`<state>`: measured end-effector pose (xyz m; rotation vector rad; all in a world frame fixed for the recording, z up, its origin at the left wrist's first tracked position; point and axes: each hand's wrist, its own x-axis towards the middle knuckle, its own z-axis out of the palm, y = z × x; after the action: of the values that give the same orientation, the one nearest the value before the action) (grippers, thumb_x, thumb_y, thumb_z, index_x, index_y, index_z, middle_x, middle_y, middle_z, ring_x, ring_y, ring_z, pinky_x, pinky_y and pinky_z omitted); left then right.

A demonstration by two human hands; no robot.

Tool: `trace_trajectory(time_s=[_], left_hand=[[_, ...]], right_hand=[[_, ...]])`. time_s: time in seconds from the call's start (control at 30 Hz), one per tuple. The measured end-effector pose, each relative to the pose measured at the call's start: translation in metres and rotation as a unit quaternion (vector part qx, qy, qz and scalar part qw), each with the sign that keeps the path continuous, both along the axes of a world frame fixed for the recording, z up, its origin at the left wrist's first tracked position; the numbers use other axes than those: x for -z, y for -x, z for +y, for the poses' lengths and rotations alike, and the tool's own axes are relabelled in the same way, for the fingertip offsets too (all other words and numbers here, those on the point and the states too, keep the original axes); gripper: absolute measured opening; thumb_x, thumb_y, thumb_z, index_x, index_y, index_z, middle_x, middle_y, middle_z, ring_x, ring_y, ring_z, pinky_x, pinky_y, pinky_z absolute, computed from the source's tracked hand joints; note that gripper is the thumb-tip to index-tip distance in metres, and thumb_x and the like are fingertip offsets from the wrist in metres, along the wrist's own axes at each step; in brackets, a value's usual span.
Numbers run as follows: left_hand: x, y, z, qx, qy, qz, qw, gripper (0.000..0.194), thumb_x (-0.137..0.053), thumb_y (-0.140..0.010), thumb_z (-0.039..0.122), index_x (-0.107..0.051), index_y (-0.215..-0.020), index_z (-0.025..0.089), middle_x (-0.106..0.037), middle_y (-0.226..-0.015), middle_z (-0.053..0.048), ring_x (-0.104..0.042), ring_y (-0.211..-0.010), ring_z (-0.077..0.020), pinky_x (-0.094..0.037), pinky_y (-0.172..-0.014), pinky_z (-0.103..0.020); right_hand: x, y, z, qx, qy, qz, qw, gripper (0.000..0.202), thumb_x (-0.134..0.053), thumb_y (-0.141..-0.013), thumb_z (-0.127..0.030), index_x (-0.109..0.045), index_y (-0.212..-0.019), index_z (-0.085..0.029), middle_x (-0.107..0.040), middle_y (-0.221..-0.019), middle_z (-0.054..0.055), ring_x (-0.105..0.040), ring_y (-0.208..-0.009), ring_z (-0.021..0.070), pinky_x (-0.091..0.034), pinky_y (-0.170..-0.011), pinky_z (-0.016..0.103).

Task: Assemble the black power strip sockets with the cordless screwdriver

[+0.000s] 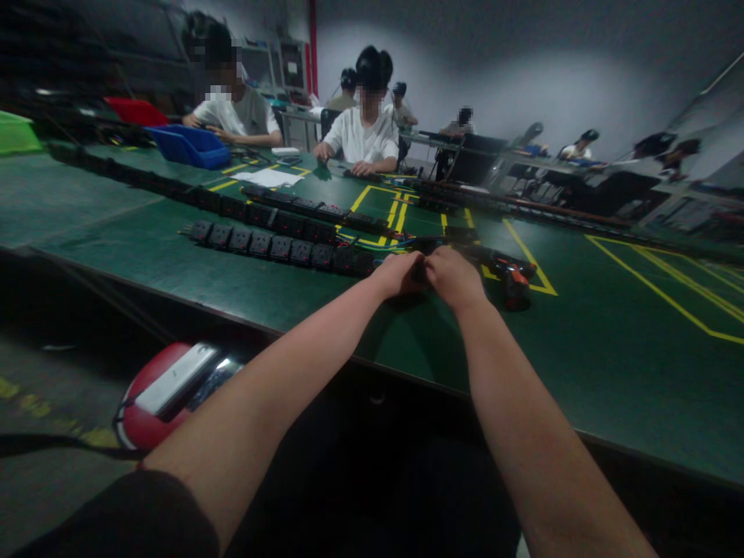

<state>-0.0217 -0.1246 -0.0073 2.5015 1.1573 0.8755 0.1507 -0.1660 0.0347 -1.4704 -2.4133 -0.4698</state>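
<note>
Over the green table, my left hand (401, 276) and my right hand (456, 277) meet fingertip to fingertip, both closed. A small black part (419, 270) shows between their fingers; its kind is too dark to make out. To the left lies a row of black power sockets (281, 248), joined end to end like a power strip, reaching toward my left hand. Blue and green wires (380, 246) run just beyond my hands. On the right, a black and orange power screwdriver (516, 285) rests on the table.
More socket strips (314, 208) lie farther back. A blue bin (191, 146), a red bin (137, 111) and white paper (268, 178) stand or lie at far left. Yellow tape (651, 283) marks the table (633, 372). Several people sit opposite. A red stool (152, 395) stands below the front edge.
</note>
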Motion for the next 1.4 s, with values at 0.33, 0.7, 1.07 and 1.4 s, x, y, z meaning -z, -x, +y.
trace_trajectory(time_s=[0.33, 0.7, 1.07, 1.4], left_hand=[[0.007, 0.0, 0.008, -0.001, -0.015, 0.004, 1.0, 0.056, -0.077, -0.077, 0.044, -0.062, -0.127, 0.023, -0.076, -0.123, -0.009, -0.071, -0.118, -0.0325, -0.054, -0.104, -0.045], [0.001, 0.001, 0.0, -0.006, 0.0, -0.002, 1.0, 0.053, -0.077, -0.076, 0.042, -0.064, -0.124, 0.023, -0.077, -0.123, -0.009, -0.071, -0.117, -0.0314, -0.052, -0.107, -0.046], [0.004, 0.0, 0.003, -0.017, 0.003, 0.011, 1.0, 0.058, -0.079, -0.078, 0.045, -0.06, -0.13, 0.024, -0.076, -0.127, -0.008, -0.07, -0.12, -0.0282, -0.051, -0.108, -0.04], [0.003, -0.001, 0.002, -0.012, 0.007, -0.008, 1.0, 0.054, -0.08, -0.075, 0.044, -0.064, -0.123, 0.023, -0.078, -0.119, -0.008, -0.072, -0.114, -0.03, -0.053, -0.105, -0.044]], right_hand=[[-0.003, 0.005, -0.008, 0.023, -0.024, -0.021, 0.999, 0.025, -0.055, -0.099, -0.025, -0.08, -0.102, -0.019, -0.068, -0.109, 0.016, -0.054, -0.101, 0.029, -0.04, -0.071, 0.038], [0.002, 0.01, -0.008, 0.015, -0.034, -0.041, 0.998, 0.027, -0.052, -0.098, -0.02, -0.078, -0.104, -0.017, -0.069, -0.108, 0.018, -0.055, -0.101, 0.0306, -0.04, -0.07, 0.039], [-0.006, 0.0, -0.013, 0.017, -0.032, 0.024, 0.999, 0.025, -0.054, -0.1, -0.026, -0.078, -0.101, -0.018, -0.07, -0.108, 0.016, -0.056, -0.106, 0.0291, -0.045, -0.083, 0.038], [0.003, 0.003, -0.007, 0.009, -0.044, -0.009, 0.999, 0.026, -0.053, -0.101, -0.026, -0.078, -0.105, -0.019, -0.069, -0.113, 0.016, -0.054, -0.106, 0.0296, -0.044, -0.077, 0.038]])
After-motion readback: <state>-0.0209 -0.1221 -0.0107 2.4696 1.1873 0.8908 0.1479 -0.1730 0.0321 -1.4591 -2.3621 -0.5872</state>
